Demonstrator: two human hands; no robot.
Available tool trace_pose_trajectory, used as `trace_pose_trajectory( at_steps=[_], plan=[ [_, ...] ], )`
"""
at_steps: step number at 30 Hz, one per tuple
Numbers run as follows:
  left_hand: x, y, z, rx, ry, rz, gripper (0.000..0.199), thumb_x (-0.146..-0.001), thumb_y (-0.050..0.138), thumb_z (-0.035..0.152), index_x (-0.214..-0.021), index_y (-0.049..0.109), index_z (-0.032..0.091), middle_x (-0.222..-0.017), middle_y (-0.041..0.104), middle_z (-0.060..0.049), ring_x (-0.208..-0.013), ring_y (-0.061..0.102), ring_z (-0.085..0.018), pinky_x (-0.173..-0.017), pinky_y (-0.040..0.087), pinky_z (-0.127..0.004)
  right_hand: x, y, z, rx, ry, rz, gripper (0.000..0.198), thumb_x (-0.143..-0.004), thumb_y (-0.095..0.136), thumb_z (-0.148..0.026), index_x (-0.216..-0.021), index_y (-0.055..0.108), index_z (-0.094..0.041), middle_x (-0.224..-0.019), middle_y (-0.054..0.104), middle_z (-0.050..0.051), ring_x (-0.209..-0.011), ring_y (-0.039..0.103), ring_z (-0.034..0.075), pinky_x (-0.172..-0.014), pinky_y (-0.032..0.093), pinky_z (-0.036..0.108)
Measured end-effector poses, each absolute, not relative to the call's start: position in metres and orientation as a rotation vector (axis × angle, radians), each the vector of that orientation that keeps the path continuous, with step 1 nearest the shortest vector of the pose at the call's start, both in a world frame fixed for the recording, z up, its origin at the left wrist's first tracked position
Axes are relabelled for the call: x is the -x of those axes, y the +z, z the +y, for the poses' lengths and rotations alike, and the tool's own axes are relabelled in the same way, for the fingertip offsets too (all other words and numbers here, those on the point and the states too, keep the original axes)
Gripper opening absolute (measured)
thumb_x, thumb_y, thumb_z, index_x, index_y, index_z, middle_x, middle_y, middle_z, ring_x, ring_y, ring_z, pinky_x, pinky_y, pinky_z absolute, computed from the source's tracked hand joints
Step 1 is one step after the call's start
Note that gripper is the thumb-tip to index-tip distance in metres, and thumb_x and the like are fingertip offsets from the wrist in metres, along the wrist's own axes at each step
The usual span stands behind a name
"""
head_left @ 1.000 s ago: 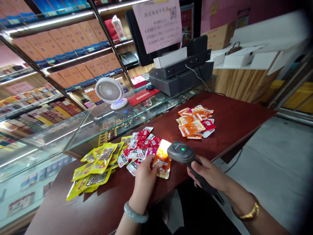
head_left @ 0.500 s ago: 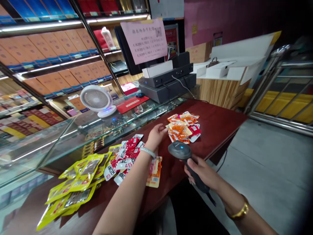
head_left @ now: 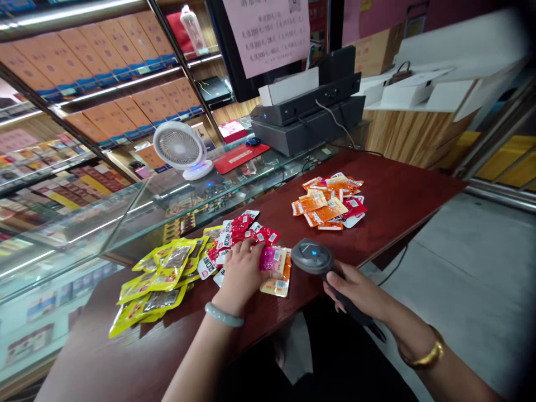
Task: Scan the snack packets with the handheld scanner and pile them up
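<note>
Inside the right grip (head_left: 363, 293), the black scanner handle (head_left: 354, 312).

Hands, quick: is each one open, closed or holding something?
Left hand: over the red-and-white packets; grip cannot be told.
Right hand: closed, holding the scanner.

The left hand (head_left: 244, 269) is palm-down, the right hand (head_left: 355, 289) curled, gripping.
</note>
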State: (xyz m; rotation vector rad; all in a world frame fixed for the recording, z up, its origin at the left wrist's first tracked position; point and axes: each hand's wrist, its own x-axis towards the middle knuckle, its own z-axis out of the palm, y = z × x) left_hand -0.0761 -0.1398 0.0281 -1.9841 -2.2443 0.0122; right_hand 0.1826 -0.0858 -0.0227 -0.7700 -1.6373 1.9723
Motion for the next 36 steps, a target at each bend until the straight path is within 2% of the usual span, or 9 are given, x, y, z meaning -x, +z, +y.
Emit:
trace_pose_trajectory(
  at_steps=[5, 9, 11, 19, 23, 27, 31, 33, 36],
  plan=[
    [0.084, 0.028, -0.136, 1.896, -0.045, -2.150, 0.041, -0.076, 0.069, 0.043, -0.105, 0.057, 0.017, -0.118, 0.058, -0.015, -0.114, 0.050, -0.033, -0.096, 0.039, -0.046, -0.181, -0.023, -0.091, 0.759, 1.962, -1.654, 0.047, -0.087, 0.052, -0.065, -0.088, 0.049, -0.019, -0.062, 0.049, -0.006, -0.044, 0.045, 0.007, -0.045, 0.044, 0.022],
    [0.085, 0.023, -0.133, 1.944, -0.123, -2.182, 0.036, -0.081, 0.064, 0.043, -0.102, 0.052, 0.016, -0.096, 0.063, -0.012, -0.095, 0.059, -0.029, -0.084, 0.044, -0.040, -0.174, -0.020, -0.089, 0.726, 1.988, -1.653, 0.048, -0.087, 0.052, -0.065, -0.098, 0.052, -0.018, -0.062, 0.049, -0.006, -0.044, 0.045, 0.007, -0.045, 0.043, 0.021],
    [0.084, 0.022, -0.129, 1.993, -0.189, -2.208, 0.034, -0.082, 0.063, 0.040, -0.103, 0.049, 0.017, -0.092, 0.063, -0.010, -0.090, 0.060, -0.027, -0.080, 0.046, -0.037, -0.169, -0.018, -0.087, 0.693, 1.992, -1.653, 0.049, -0.087, 0.053, -0.065, -0.102, 0.053, -0.018, -0.061, 0.049, -0.007, -0.045, 0.044, 0.007, -0.045, 0.044, 0.021],
    [0.087, 0.024, -0.104, 2.025, -0.524, -2.243, 0.032, -0.080, 0.058, 0.018, -0.110, 0.050, 0.017, -0.098, 0.064, -0.009, -0.094, 0.062, -0.024, -0.083, 0.047, -0.036, -0.169, -0.016, -0.077, 0.677, 2.010, -1.578, 0.054, -0.085, 0.053, -0.068, -0.105, 0.052, -0.018, -0.059, 0.048, -0.007, -0.041, 0.043, 0.007, -0.043, 0.044, 0.020],
    [0.076, 0.022, -0.059, 1.997, -0.979, -2.382, 0.022, -0.085, 0.059, 0.025, -0.104, 0.051, 0.019, -0.096, 0.065, -0.007, -0.085, 0.064, -0.020, -0.076, 0.047, -0.031, -0.172, -0.019, -0.075, 0.715, 1.966, -1.514, 0.055, -0.085, 0.052, -0.070, -0.101, 0.051, -0.018, -0.059, 0.050, -0.007, -0.039, 0.045, 0.006, -0.043, 0.042, 0.019],
    [0.046, 0.021, 0.006, 1.914, -1.409, -2.495, 0.030, -0.084, 0.065, 0.033, -0.106, 0.053, 0.016, -0.097, 0.066, -0.009, -0.081, 0.064, -0.017, -0.073, 0.048, -0.028, -0.168, -0.021, -0.076, 0.751, 1.933, -1.500, 0.056, -0.083, 0.052, -0.072, -0.098, 0.050, -0.018, -0.057, 0.050, -0.008, -0.037, 0.044, 0.005, -0.041, 0.041, 0.019],
    [0.027, 0.028, 0.045, 2.061, -1.696, -2.507, 0.053, -0.085, 0.066, 0.035, -0.128, 0.048, 0.010, -0.105, 0.067, -0.016, -0.088, 0.066, -0.020, -0.080, 0.049, -0.031, -0.170, -0.024, -0.080, 0.762, 1.934, -1.519, 0.056, -0.083, 0.051, -0.072, -0.102, 0.050, -0.018, -0.057, 0.049, -0.009, -0.037, 0.044, 0.006, -0.041, 0.042, 0.020],
    [0.032, 0.034, 0.041, 2.174, -1.666, -2.423, 0.057, -0.084, 0.067, 0.036, -0.131, 0.048, 0.011, -0.116, 0.065, -0.018, -0.102, 0.064, -0.022, -0.089, 0.047, -0.034, -0.174, -0.024, -0.082, 0.783, 1.932, -1.531, 0.055, -0.084, 0.051, -0.071, -0.101, 0.049, -0.019, -0.058, 0.051, -0.008, -0.037, 0.045, 0.006, -0.041, 0.042, 0.020],
    [0.056, 0.043, 0.008, 2.315, -1.244, -2.259, 0.041, -0.086, 0.063, 0.035, -0.121, 0.060, 0.015, -0.122, 0.063, -0.014, -0.114, 0.058, -0.024, -0.099, 0.042, -0.035, -0.180, -0.023, -0.083, 0.789, 1.917, -1.560, 0.051, -0.086, 0.051, -0.068, -0.095, 0.048, -0.018, -0.060, 0.052, -0.007, -0.039, 0.047, 0.006, -0.043, 0.042, 0.020]
  ],
)
